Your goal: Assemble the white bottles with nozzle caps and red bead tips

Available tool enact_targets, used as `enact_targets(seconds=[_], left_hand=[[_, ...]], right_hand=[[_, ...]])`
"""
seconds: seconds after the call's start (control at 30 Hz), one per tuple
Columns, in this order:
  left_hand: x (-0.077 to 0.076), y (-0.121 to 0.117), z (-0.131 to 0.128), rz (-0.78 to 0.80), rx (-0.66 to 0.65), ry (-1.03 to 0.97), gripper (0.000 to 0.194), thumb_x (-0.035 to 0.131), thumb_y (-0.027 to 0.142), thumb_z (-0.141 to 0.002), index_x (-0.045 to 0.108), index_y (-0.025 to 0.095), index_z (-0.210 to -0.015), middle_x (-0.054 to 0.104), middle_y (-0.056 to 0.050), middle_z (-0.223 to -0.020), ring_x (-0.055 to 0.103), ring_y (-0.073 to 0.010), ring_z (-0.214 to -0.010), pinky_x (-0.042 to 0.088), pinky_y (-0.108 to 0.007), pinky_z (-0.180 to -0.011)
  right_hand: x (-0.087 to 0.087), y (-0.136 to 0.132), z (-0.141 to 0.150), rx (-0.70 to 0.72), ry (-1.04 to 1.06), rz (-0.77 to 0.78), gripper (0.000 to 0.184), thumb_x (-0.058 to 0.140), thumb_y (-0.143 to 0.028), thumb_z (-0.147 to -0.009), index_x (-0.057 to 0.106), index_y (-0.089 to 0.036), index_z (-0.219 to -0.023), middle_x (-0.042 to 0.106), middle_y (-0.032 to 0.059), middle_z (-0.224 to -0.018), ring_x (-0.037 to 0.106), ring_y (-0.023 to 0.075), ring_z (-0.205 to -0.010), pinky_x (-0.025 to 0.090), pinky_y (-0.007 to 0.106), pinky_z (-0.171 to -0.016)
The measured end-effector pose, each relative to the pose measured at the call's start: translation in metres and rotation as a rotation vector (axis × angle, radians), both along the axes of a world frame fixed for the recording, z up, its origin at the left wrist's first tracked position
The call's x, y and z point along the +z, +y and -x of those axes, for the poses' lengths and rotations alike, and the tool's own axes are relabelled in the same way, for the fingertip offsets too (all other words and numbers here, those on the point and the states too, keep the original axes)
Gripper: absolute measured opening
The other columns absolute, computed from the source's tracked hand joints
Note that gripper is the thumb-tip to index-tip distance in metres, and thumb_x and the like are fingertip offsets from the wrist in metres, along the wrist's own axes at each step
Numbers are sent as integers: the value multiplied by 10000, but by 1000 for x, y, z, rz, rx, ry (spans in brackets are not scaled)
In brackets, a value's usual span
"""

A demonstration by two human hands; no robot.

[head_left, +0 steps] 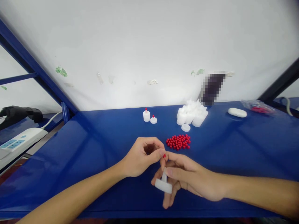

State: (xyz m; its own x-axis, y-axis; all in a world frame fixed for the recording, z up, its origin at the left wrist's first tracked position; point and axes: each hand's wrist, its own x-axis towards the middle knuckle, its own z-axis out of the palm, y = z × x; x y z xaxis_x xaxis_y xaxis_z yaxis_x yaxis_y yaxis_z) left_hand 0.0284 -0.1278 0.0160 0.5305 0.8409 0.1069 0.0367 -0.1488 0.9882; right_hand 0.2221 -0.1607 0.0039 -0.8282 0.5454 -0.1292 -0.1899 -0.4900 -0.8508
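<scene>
My left hand (143,157) pinches a small red cap (164,156) between thumb and fingertips. Just below and to the right, my right hand (191,175) holds a white nozzle lid (163,186) by its narrow spout, wide rim turned down toward me. The two hands almost meet at the fingertips. Beyond them lies a flat cluster of red caps (178,142). Farther back stand a white bottle (146,116) with a red tip and, beside it, a white lid (153,120) with a red tip.
White bottles or lids (192,113) are heaped at the back right, with one loose white lid (185,127) in front. A white oval case (237,112) and a clear bag (258,107) with red contents lie farther right. A power strip (21,143) sits left of the blue table (98,186).
</scene>
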Motion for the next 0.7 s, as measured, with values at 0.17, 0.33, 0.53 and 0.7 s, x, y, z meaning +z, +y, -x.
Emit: enact_targets(seconds=[0.17, 0.33, 0.53, 0.7], left_hand=[[-4, -1, -1, 5, -5, 22, 306, 638, 427, -897, 621, 137, -799, 592, 1, -619, 503, -85, -550, 394, -198, -521], [-5, 2, -2, -33, 64, 77, 280, 630, 394, -902, 631, 130, -808, 573, 5, -667, 465, -76, -580, 385, -193, -538], [-7, 9, -2, -79, 165, 134, 315, 612, 431, -909, 642, 136, -803, 516, 22, -653, 407, -67, -564, 345, -190, -517], [-9, 12, -1, -91, 155, 156, 297, 631, 418, -896, 637, 138, -795, 504, 29, -646, 413, -67, -567, 345, -188, -520]], right_hand=[[-5, 8, 1, -133, -33, 35, 178, 742, -202, -799, 638, -134, -926, 663, 22, -817, 604, 91, -720, 452, 230, -677], [-1, 1, -2, -144, -128, -106, 116, 662, -214, -850, 663, -150, -947, 643, 14, -822, 599, 98, -698, 470, 255, -676], [9, -19, -9, 25, -216, -1044, 232, 487, -270, -948, 675, -166, -1038, 667, 101, -1016, 616, 162, -905, 515, 301, -806], [-26, -41, -17, 284, -222, -1383, 271, 432, -266, -963, 701, -239, -950, 718, 47, -838, 590, 165, -690, 507, 333, -717]])
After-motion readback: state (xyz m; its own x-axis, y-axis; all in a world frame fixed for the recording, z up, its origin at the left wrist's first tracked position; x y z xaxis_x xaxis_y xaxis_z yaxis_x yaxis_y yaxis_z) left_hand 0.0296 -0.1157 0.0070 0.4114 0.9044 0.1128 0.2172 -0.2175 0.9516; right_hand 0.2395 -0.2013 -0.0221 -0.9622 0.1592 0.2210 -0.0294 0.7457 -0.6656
